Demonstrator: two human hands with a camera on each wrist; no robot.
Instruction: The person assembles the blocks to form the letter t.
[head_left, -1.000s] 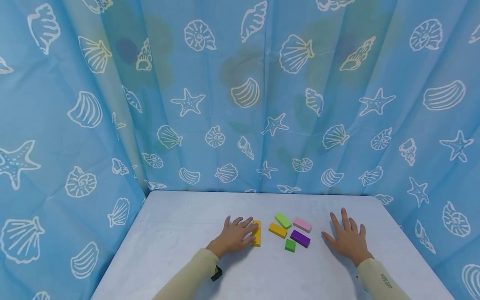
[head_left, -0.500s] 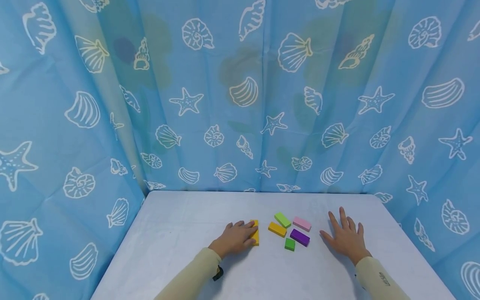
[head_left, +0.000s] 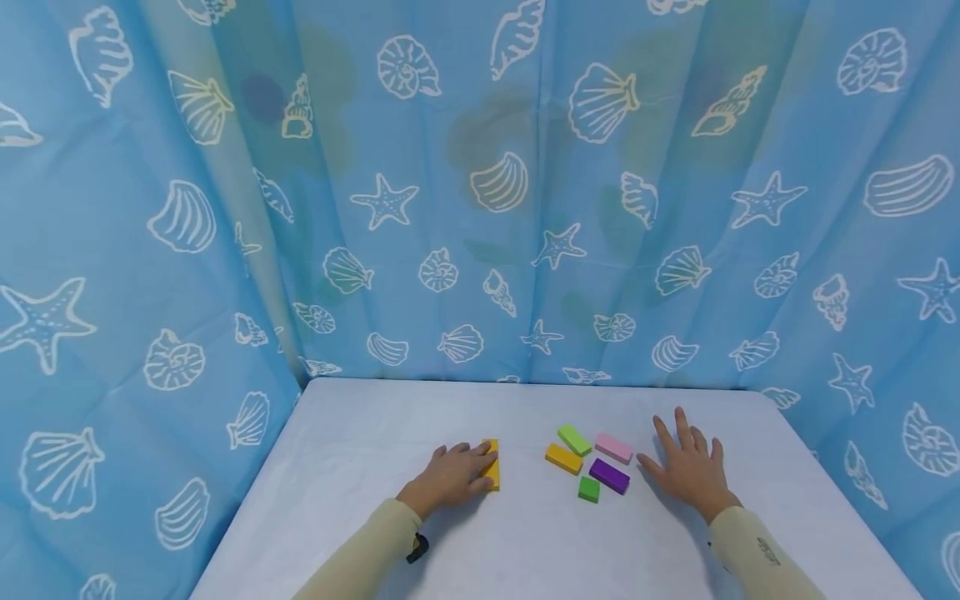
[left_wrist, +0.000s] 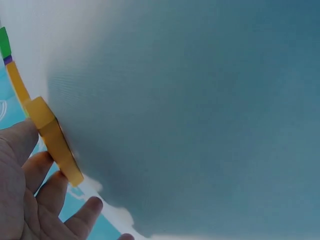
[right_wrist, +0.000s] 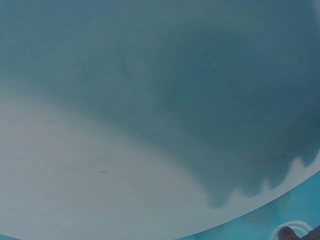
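Observation:
In the head view my left hand lies over a flat orange-yellow block, its fingers and thumb touching the block's top. The left wrist view shows the thumb and two fingertips against this long block; other fingers extend past it. To the right lie a second orange-yellow block, a light green block, a pink block, a purple block and a small green block. Right of these my right hand is spread over the table, holding nothing.
A white-covered table bears the blocks. Behind it and at both sides hangs a blue curtain printed with white shells and starfish. In the right wrist view, one fingertip shows at the bottom right corner.
My left hand has slid left along the table together with the orange-yellow block, widening the distance to the other blocks. The right hand stays beside them, almost unmoved.

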